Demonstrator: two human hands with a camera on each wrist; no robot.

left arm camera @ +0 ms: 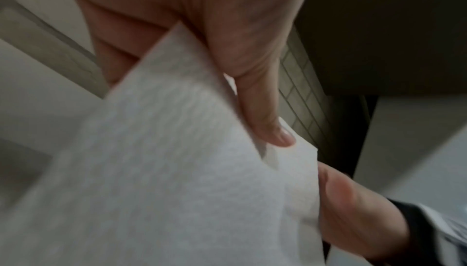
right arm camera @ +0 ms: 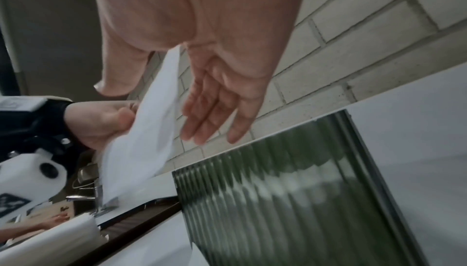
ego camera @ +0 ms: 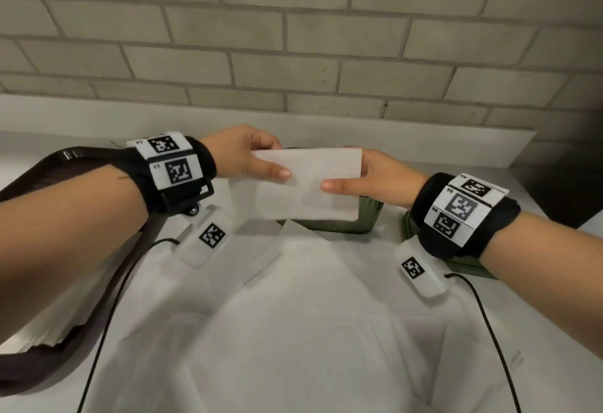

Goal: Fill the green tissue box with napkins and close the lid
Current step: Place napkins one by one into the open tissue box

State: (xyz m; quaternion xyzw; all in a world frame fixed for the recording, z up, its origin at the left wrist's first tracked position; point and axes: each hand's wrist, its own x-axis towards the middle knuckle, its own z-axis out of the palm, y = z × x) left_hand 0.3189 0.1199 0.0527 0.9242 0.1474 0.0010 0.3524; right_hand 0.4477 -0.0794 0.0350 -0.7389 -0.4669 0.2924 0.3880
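Observation:
Both hands hold one folded white napkin (ego camera: 310, 184) level in the air, just over the green ribbed tissue box (ego camera: 368, 218). My left hand (ego camera: 272, 164) pinches its left edge, thumb on top and fingers underneath. At the right edge, my right hand (ego camera: 346, 179) pinches it the same way. In the left wrist view the napkin (left arm camera: 177, 170) fills the picture under my left hand (left arm camera: 252, 100). The right wrist view has the napkin (right arm camera: 151, 130) between thumb and fingers of my right hand (right arm camera: 161, 102), with the box (right arm camera: 290, 200) below. The napkin hides the box's opening.
A dark tray (ego camera: 107, 269) at the left carries a stack of white napkins (ego camera: 39, 331). A green piece (ego camera: 470, 267), perhaps the lid, lies under my right wrist. Large white sheets (ego camera: 293, 331) cover the counter in front. A brick wall (ego camera: 293, 37) stands close behind the box.

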